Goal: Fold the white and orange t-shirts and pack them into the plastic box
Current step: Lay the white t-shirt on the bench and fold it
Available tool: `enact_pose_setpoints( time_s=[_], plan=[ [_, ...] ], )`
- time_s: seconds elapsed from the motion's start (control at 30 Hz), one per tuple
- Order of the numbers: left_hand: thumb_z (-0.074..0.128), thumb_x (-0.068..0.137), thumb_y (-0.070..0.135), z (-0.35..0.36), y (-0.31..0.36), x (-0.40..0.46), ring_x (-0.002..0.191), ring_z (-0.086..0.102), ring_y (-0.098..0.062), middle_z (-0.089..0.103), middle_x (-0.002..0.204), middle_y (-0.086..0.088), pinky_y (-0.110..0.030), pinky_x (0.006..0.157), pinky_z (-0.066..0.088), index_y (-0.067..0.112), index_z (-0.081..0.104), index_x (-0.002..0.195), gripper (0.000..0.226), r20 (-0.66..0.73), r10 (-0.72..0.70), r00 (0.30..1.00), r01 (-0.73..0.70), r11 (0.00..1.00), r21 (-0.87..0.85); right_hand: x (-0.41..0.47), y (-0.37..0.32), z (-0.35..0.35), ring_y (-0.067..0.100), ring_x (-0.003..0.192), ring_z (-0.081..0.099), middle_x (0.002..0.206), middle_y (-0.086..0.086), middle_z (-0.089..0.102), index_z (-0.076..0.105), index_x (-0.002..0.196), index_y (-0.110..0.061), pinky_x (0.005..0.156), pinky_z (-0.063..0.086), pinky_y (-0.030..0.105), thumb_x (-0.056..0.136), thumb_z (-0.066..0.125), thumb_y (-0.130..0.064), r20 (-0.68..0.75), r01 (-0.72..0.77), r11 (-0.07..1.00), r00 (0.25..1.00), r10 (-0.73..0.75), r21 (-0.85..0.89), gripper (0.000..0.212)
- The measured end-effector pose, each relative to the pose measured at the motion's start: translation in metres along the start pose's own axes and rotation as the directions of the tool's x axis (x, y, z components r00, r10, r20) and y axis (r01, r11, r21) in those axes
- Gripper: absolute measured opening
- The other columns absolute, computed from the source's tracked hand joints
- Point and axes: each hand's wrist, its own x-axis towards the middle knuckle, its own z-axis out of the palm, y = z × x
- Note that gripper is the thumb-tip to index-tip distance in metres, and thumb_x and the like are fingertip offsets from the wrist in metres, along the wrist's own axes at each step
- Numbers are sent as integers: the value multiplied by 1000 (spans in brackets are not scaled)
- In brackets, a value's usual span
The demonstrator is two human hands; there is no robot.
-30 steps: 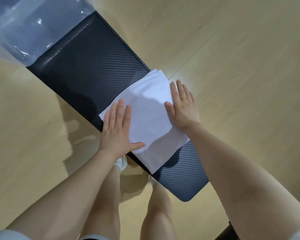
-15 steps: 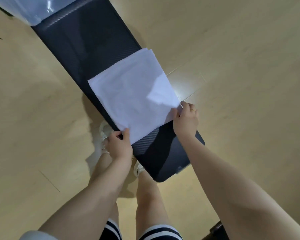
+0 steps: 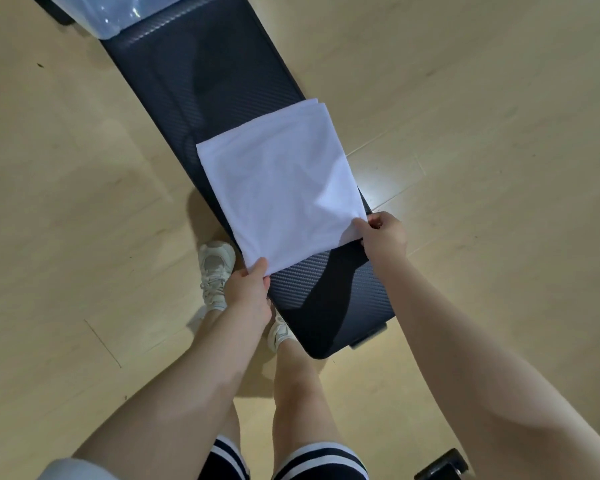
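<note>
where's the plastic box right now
In the head view the plastic box sits at the top left edge, on the far end of the dark bench, well beyond the white t-shirt.

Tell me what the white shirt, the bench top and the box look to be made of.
Shirt: soft matte knit fabric, probably cotton; it creases and droops where the left hand and right hand pinch its corners.
Bench top: black padding with a carbon-fibre weave print and slight sheen, likely vinyl.
Box: clear, glossy plastic; it is see-through with bright glints.
</note>
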Motion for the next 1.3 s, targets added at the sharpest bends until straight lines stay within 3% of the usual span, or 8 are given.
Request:
enact_pose_setpoints(
  time_s=[0.17,0.3,0.5,0.63,0.8,0.93,1.17,1.3],
  plan=[
    [64,86,13,-20,20,-16,71,57,-10,61,83,-3,-18,62,46,6,58,86,9,93,-75,993,75,997,8,-17,-7,-24,19,60,57,77,10,60,46,77,-15,56,49,28,86,60,-20,193,-80,988,980,54,131,17],
    [58,89,17,-31,49,-26,53,54,-11,59,78,-10,-18,44,41,8,47,107,23,50,211,976,-217,959,183,-29,-37,-31,14,47,40,61,4,45,40,86,-17,40,33,19,85,59,-17,162,-58,967,987,17,247,19],
    [55,90,15,-15,120,-19,66,57,-14,59,80,-5,-21,63,45,8,63,97,13,251,281,926,-342,906,248,-12,-103,-16,11,47,53,63,6,54,57,78,-13,50,42,21,90,50,-9,193,27,936,976,-100,351,15],
    [68,81,17,-1,155,-4,64,50,-11,51,74,0,-18,57,38,6,59,93,19,427,345,836,-542,636,549,15,-128,-7,14,60,59,72,5,62,63,86,-14,64,45,27,84,51,5,308,26,969,946,-103,244,22],
    [51,91,21,12,187,24,62,32,-18,35,69,-10,-27,52,24,-1,48,69,32,502,477,722,-678,343,650,40,-144,10,21,73,50,80,8,57,65,81,-11,67,39,26,82,60,-16,154,229,966,966,-210,-118,8],
    [46,93,24,18,200,53,68,36,-18,40,73,-8,-31,63,29,9,46,71,27,540,450,711,-686,277,673,57,-149,26,21,79,51,89,7,57,60,80,-16,69,36,24,85,55,-22,90,187,965,981,-173,-184,9],
    [47,92,24,29,210,87,68,44,-24,46,73,-1,-29,53,29,16,45,64,30,571,609,550,-680,-70,730,71,-146,51,22,82,50,86,6,58,57,99,-4,60,32,27,90,50,-21,-31,214,970,975,-219,-120,20],
    [60,80,13,32,192,82,100,50,-34,56,113,-17,-43,79,43,4,52,108,31,709,680,188,-672,-437,597,51,-136,75,33,120,44,130,18,50,50,121,0,97,35,33,91,45,-23,-258,393,882,852,-455,-258,39]
  ],
)
